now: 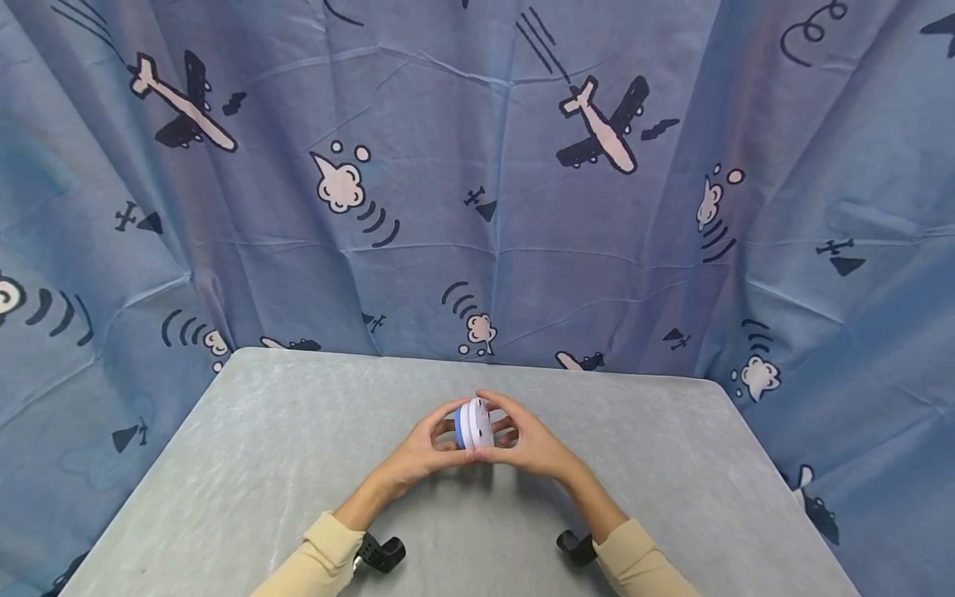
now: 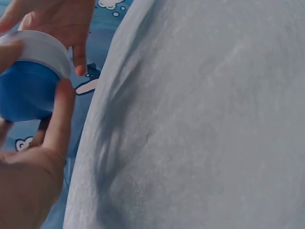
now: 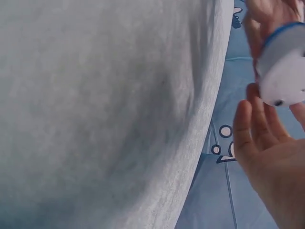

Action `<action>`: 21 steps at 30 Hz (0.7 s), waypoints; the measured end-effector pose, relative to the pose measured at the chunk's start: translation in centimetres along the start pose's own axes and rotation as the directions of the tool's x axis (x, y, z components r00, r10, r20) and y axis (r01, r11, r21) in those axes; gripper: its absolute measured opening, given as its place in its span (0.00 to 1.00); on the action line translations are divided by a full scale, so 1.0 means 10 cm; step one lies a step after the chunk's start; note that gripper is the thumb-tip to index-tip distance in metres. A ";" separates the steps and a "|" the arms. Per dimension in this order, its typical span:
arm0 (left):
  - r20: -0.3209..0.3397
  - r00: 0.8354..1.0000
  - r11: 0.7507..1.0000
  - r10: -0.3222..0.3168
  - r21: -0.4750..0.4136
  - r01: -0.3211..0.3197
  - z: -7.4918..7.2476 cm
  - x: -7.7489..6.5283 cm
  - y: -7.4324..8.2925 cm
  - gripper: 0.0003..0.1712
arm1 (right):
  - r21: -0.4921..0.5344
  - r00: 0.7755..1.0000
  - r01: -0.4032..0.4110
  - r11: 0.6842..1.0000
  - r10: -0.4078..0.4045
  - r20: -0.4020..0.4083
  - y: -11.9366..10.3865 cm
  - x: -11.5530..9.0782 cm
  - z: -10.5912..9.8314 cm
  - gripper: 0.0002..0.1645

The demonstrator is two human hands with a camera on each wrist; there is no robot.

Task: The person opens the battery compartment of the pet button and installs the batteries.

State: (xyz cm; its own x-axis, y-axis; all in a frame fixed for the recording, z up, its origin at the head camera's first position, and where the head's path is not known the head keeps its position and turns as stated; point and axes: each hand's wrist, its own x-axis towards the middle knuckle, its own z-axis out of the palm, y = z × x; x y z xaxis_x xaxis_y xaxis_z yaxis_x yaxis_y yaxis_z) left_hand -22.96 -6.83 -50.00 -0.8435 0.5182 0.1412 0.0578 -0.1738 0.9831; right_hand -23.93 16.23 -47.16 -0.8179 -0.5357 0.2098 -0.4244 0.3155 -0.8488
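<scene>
Held above the table between both hands is a small round blue-and-white object (image 1: 477, 424), whose exact kind I cannot tell. Its white face (image 3: 285, 78), dotted with a few dark spots, is turned toward the right. The blue part (image 2: 28, 90) sits on the left side, below a pale band. My left hand (image 1: 418, 454) grips it from the left, fingers and thumb curled about the blue part. From the right, my right hand (image 1: 535, 448) holds the white part's rim between index finger and thumb, its other fingers spread behind the face.
The grey cloth-covered table (image 1: 313, 414) extends around the hands. Behind it hangs a blue curtain (image 1: 418, 290) printed with airplanes and clouds. Black wrist devices (image 1: 382, 553) sit at both sleeves.
</scene>
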 end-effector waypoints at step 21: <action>-0.070 0.997 0.987 0.039 0.157 -0.027 0.03 -0.02 0.08 0.46 | 0.180 0.997 0.064 0.982 -0.070 0.027 -0.09 0.00 -0.03 0.47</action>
State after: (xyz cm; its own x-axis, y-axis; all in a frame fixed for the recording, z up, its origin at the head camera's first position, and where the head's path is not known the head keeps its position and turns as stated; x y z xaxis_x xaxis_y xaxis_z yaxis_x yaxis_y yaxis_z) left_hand -22.54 -6.86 -49.17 -0.8761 0.4509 0.1707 0.1639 -0.0543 0.9850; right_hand -23.71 16.15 -46.25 -0.7755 -0.5772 0.2560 -0.3994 0.1343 -0.9069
